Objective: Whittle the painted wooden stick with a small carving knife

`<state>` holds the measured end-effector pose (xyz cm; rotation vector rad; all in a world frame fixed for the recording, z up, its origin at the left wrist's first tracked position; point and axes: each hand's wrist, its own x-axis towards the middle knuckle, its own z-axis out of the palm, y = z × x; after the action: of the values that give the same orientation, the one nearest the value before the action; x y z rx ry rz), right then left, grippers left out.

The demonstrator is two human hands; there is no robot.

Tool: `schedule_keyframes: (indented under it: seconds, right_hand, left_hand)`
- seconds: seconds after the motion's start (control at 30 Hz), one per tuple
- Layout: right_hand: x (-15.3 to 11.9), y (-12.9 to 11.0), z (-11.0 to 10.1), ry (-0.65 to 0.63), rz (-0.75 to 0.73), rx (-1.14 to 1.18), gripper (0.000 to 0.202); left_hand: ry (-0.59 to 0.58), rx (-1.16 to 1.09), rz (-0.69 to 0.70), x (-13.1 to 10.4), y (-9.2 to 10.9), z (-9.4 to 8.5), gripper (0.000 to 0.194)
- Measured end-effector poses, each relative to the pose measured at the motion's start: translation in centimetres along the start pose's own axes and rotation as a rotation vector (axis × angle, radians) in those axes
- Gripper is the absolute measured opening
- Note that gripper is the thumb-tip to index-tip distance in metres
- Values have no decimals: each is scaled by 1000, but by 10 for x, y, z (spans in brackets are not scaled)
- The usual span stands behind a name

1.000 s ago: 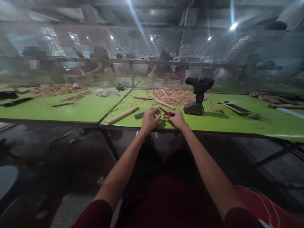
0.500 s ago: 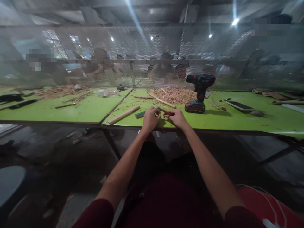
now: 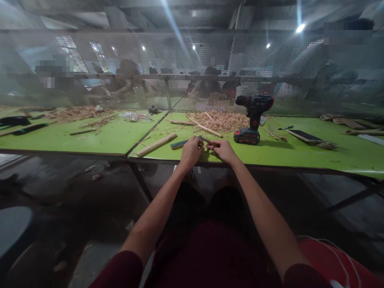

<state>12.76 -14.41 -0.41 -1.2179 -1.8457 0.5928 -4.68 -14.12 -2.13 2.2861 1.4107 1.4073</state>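
Observation:
My left hand is over the front edge of the green table, its thumb and fingers curled into a pinch. What lies between those fingertips is too small to make out. A blue-and-tan strip sits on the table and runs behind this hand. My right hand is closed on a thin dark, knife-like tool with a brownish handle. The tool's grey end points toward my left fingers. The two hands are close together, fingertips nearly meeting. To their left lies a pale round wooden stick.
A cordless drill stands upright right of my hands. Behind lies a heap of wood shavings with thin sticks. A phone and a pen are at right, a plastic bottle at left. A perforated screen crosses the back; people are beyond.
The camera view has shifted slightly. My hands keep nearly the same place and grip, and the things on the table have not moved.

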Motion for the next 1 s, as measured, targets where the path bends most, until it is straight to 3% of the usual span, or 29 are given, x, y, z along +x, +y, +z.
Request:
schedule_keyframes:
  seconds: [0.5, 1.0]
  right_hand:
    - [-2, -3, -1, 22, 14, 56, 23]
    - [1, 5, -2, -88, -67, 88, 27]
  left_hand:
    - [64, -93, 22, 3, -1, 0, 7]
    - [-4, -103, 85, 1, 0, 1, 9]
